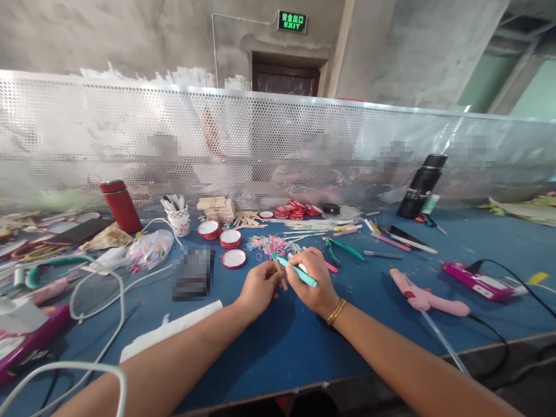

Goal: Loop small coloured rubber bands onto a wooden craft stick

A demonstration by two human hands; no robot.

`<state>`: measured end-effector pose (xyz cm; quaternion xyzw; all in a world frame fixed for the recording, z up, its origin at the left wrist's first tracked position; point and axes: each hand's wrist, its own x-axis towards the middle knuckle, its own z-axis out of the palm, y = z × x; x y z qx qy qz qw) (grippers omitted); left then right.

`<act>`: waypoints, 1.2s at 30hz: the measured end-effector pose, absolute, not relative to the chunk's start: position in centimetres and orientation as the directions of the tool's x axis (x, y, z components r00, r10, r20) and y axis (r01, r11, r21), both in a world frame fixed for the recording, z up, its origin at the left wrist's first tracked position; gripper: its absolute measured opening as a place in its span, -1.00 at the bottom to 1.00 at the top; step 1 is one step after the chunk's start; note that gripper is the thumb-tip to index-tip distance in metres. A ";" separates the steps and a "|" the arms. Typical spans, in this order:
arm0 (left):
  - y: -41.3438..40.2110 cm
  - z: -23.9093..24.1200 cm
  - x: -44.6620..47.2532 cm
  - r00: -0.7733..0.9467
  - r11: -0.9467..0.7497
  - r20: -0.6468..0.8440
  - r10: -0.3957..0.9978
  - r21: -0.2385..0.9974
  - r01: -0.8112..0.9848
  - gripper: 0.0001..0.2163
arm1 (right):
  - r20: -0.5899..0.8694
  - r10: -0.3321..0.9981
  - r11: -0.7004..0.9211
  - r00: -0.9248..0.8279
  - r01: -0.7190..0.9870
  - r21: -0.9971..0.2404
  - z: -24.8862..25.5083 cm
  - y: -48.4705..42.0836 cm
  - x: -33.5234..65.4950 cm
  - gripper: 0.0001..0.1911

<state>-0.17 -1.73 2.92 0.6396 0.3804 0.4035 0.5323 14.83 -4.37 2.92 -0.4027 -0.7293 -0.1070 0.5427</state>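
Head view looks down on a blue work table [269, 347] crowded with craft supplies, and every place below is given from the pink hot-glue gun [423, 296] lying on its right half. Farthest left of the glue gun, near the table's back edge, stands a red metal flask [120, 205]. Right of the flask, but far left of the gun, a white paper cup of pens [178, 219] sits beside three round red-rimmed lids [226, 243]. Nearer the front edge, left of the gun, lies a dark flat slab [193, 274], its surface blurred.

Left of the gun, near the table's middle, the left hand [257, 288] is curled almost closed, thumb and fingers pinching a thin wooden stick [280, 274] that rises a little above the knuckles. Touching it on the gun's side, the right hand [313, 289] is closed in a writing grip around a slim teal pen-shaped craft knife [297, 273], whose tip meets the stick; a gold bracelet [336, 311] circles that wrist. Just behind both hands, left of the gun, lies a heap of small multicoloured rubber bands [269, 244]. Green-handled pliers [341, 248] rest behind and just left of the gun. Far behind the gun and slightly right stands a black bottle [422, 185]. Right of the gun lies a magenta power strip [476, 281] with a black cable plugged in.
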 end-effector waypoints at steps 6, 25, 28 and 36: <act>-1.9 3.2 -0.1 0.375 -0.127 0.096 0.922 0.990 0.059 -0.79 | 0.889 0.455 0.664 -0.060 0.688 -0.293 3.1 -4.5 14.8 -0.95; -1.2 3.0 -0.3 0.326 -0.088 0.063 0.943 0.994 0.062 -0.73 | 0.765 0.545 0.535 0.344 0.560 -0.633 4.6 -2.5 19.5 -0.82; -1.2 3.0 -0.2 0.322 -0.092 0.066 0.944 0.994 0.064 -0.73 | 0.587 0.684 0.485 0.433 0.330 -0.809 3.8 -1.2 20.7 -0.68; -1.3 3.1 -0.3 0.325 -0.070 0.049 0.944 0.996 0.054 -0.76 | 0.456 0.858 0.072 0.238 0.822 -0.565 2.4 -0.5 21.9 -0.74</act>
